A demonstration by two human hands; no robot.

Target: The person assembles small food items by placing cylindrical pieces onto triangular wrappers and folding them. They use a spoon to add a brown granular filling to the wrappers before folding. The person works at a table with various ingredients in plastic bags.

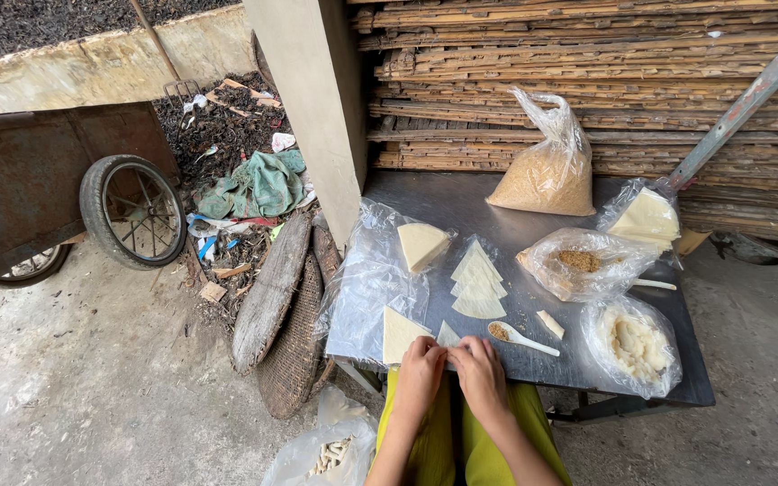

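Note:
Both my hands meet at the near edge of a dark metal table [497,216]. My left hand [420,369] and my right hand [480,371] pinch a small pale triangular wrapper [447,335] between their fingertips. A larger pale triangular sheet [400,334] lies just left of my left hand on clear plastic. A white spoon [522,337] with brown filling rests right of my right hand. Fanned triangular wrappers [478,283] lie behind.
On the table stand a bag of brown crumbs [547,175], a bag of pale sheets [646,219], an open bag with brown filling [581,263] and a bag of white paste [634,344]. A bag of finished rolls [330,453], woven trays [294,342] and a cart wheel [133,211] sit left.

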